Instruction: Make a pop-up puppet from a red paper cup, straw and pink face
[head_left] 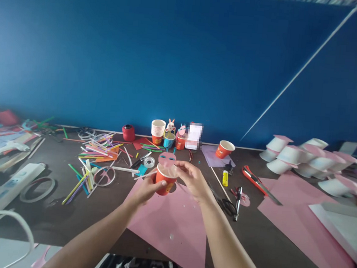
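My left hand (pixel 147 189) is wrapped around a red paper cup (pixel 162 186), holding it upright above a pink paper sheet (pixel 178 230). At the cup's rim stands a pink paper cutout face (pixel 167 159) with dark eye shapes and two thin blue stalks on top. My right hand (pixel 194 181) pinches the right edge of this cutout, its thumb close to the rim. Whether the cutout is fixed to the cup, I cannot tell. To the right lie black scissors (pixel 229 206) and a pen (pixel 238 202).
Left are colourful paper strips (pixel 100 150), a tape roll (pixel 149 162) and a white power strip (pixel 21 182). Stacked cups (pixel 158 130) and finished-looking cup figures (pixel 170 137) stand behind. Rightward lie a red box cutter (pixel 257 182), a glue stick (pixel 225 178) and tipped white cups (pixel 289 156).
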